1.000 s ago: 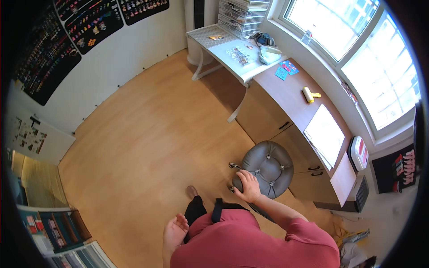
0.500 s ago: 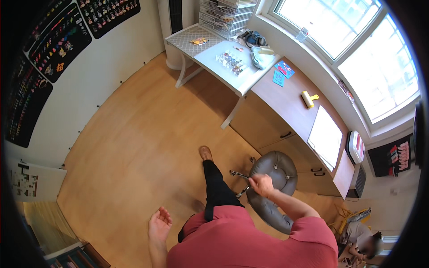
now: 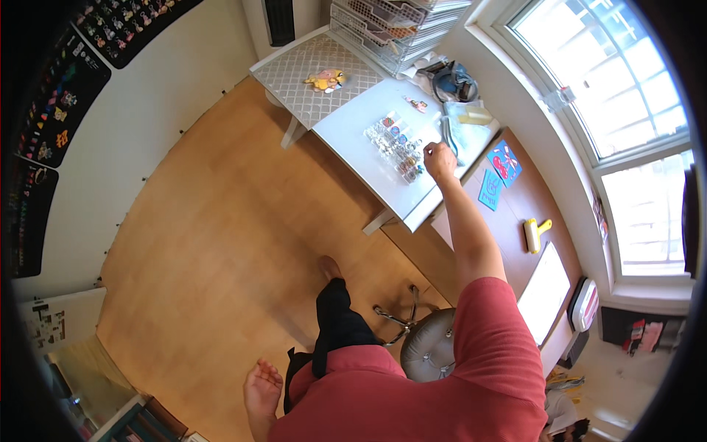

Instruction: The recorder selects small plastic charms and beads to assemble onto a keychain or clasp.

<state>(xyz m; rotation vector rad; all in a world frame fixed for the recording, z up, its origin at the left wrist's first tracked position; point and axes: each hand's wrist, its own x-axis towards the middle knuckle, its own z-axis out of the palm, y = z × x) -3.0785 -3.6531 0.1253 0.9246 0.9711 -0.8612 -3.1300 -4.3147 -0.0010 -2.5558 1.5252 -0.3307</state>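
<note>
My right arm stretches forward over the white table (image 3: 346,136). At its end my right hand (image 3: 440,162) is closed, its fingertips drawn together; whether anything is between them is hidden. Beside those fingers lies a clear divided case (image 3: 398,144) with small shiny beads or charms in its compartments. A pale blue pouch (image 3: 464,136) sits just beyond the hand. Down at my left side, my left hand (image 3: 264,387) hangs above the floor, fingers loosely spread, holding nothing.
Wire letter trays (image 3: 390,29) stand at the table's back. A yellow figure (image 3: 325,79) lies on the patterned mat (image 3: 294,59). On the brown cabinet (image 3: 508,214) are blue cards (image 3: 504,162) and a yellow-handled roller (image 3: 535,234). A grey stool (image 3: 428,346) stands near my legs.
I have moved forward toward the white table. My right arm has gone from bent above the stool to stretched out over the table, while my left hand stays low at my side.
</note>
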